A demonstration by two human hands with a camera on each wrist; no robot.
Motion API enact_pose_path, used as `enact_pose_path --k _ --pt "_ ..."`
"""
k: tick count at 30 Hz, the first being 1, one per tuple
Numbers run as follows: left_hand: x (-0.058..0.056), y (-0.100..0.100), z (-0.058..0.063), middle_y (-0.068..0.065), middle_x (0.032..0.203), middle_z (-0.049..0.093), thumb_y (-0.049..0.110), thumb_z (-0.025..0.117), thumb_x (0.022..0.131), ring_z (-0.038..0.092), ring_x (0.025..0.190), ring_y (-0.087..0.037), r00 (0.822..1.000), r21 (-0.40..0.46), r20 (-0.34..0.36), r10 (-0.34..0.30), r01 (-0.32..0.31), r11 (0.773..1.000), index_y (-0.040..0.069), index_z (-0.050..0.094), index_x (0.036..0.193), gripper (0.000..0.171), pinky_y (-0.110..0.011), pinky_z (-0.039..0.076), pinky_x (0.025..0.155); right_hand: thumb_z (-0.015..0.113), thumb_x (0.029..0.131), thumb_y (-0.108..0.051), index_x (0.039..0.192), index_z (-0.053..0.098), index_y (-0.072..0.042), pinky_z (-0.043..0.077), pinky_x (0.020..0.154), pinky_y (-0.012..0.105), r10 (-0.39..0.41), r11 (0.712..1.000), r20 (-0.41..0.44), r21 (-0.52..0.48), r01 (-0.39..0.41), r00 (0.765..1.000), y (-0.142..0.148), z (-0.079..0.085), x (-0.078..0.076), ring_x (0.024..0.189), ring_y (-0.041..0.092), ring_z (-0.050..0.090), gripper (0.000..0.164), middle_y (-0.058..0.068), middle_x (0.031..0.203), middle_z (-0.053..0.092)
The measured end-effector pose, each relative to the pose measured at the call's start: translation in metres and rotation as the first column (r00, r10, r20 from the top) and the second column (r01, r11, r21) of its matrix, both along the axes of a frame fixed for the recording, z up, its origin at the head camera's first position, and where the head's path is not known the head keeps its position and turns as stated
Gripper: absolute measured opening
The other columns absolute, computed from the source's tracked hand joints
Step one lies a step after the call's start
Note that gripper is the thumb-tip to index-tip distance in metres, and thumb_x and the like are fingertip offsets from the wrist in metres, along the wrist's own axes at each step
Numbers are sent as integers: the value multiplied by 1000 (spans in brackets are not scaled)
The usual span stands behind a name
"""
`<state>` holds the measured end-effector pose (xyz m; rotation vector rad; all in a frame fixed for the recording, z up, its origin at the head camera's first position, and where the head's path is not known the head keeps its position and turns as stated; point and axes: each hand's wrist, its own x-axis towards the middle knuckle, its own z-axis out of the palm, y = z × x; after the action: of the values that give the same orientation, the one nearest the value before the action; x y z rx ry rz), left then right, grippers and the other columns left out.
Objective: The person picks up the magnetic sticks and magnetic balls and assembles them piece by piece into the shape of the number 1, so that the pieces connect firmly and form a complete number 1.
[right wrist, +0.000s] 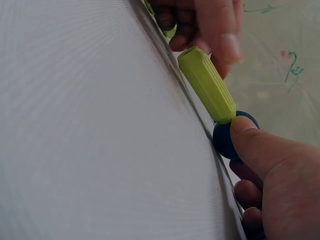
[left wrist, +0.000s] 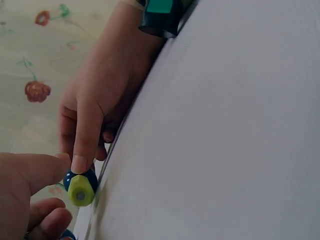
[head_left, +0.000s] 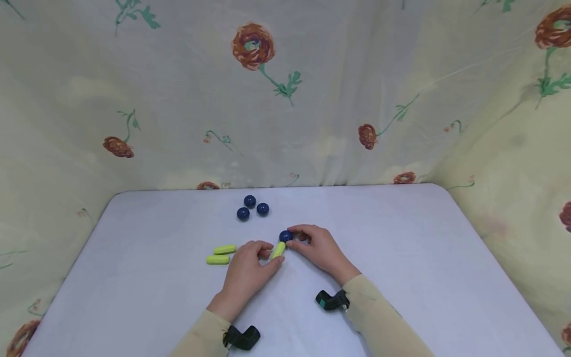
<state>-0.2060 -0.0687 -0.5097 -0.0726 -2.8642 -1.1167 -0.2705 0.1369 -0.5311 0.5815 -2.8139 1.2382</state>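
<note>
My right hand (head_left: pixel 320 248) pinches a dark blue ball (head_left: pixel 285 236) between thumb and fingers. A lime-green ridged rod (right wrist: pixel 207 85) meets that ball at one end, and its other end points toward my left hand (head_left: pixel 250 270). The left thumb and fingers stand apart around the rod's free end, with a gap showing in both wrist views. Two more lime-green rods, an upper rod (head_left: pixel 225 249) and a lower rod (head_left: pixel 217 259), lie just left of the left hand.
Behind the hands, three loose blue balls sit grouped on the white table (head_left: pixel 401 238): a rear ball (head_left: pixel 250 201), a left ball (head_left: pixel 243 213) and a right ball (head_left: pixel 262 209). A flowered cloth (head_left: pixel 330 99) hangs beyond the table's back edge. Each wrist carries a black camera.
</note>
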Motion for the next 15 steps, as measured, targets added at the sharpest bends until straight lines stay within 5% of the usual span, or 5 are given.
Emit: enact_pose_path --k 8,15 --pt "-13 -24 27 3 94 63 40 77 86 57 90 -18 998 5 -23 52 -52 999 14 71 112 37 -37 48 79 74 89 -40 122 70 -27 49 76 31 -2 1000 14 5 2 1000 1 -1 0 87 7 57 35 -15 103 65" --pt "-37 -60 33 -4 104 65 37 75 88 56 98 -23 994 40 47 103 -105 994 12 68 119 40 -40 47 85 73 90 -41 123 70 -29 49 77 31 20 1000 9 -3 -20 1000 3 -2 0 86 7 57 35 -16 102 65"
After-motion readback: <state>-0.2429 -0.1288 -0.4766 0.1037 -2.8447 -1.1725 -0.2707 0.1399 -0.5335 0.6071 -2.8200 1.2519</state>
